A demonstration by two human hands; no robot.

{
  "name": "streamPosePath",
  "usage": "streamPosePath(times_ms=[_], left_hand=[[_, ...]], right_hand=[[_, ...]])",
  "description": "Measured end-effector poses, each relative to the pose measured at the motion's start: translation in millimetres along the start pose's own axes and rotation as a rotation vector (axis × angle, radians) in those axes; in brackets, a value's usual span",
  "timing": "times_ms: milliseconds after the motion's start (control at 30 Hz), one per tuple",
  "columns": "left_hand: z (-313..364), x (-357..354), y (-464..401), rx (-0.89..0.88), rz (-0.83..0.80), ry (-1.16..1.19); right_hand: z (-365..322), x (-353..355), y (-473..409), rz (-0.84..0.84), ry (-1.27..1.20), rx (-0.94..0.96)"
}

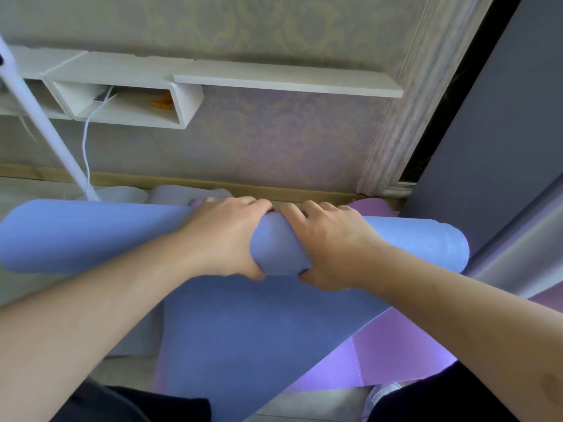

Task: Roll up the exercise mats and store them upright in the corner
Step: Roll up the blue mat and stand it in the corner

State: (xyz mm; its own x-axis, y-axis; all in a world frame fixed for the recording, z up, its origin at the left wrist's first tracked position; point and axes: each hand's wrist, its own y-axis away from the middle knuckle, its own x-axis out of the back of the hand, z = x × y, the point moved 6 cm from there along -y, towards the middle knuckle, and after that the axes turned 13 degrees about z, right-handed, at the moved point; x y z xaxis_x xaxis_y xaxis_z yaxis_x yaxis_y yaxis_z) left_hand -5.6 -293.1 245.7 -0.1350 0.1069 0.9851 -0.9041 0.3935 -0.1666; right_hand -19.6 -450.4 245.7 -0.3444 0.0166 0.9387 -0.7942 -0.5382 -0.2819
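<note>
Blue mat (91, 236), purple mat (396, 354) (damask wallpaper (274, 132)), white shelf (286, 79).

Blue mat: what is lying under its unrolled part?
A purple mat lies flat beneath the blue mat, showing at the right and past the roll near the wall. How far it extends under the blue is covered. Both hands grip the roll.

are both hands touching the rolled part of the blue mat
Touching. The head view shows the left hand and right hand gripping the blue mat roll at its middle, fingers over the top and thumbs underneath.
</note>
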Motion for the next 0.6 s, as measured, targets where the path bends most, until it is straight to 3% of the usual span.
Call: streamPosePath(times_ms=[167,367,467,600], left_hand=[[17.0,-5.5,3.6,-0.132,0.054,-0.186],[4.3,6.9,-4.4,-0.046,0.042,-0.043],[5.7,4.9,-0.5,-0.032,-0.018,-0.022],[17.1,-1.9,4.4,-0.174,0.068,-0.183]], right_hand=[[8.8,-0.4,0.0,-0.062,-0.184,-0.080],[0.1,1.6,4.0,-0.017,-0.037,-0.030],[0.7,-0.4,3.7,-0.053,-0.102,-0.046],[9.6,1.7,-0.2,-0.089,-0.177,-0.101]])
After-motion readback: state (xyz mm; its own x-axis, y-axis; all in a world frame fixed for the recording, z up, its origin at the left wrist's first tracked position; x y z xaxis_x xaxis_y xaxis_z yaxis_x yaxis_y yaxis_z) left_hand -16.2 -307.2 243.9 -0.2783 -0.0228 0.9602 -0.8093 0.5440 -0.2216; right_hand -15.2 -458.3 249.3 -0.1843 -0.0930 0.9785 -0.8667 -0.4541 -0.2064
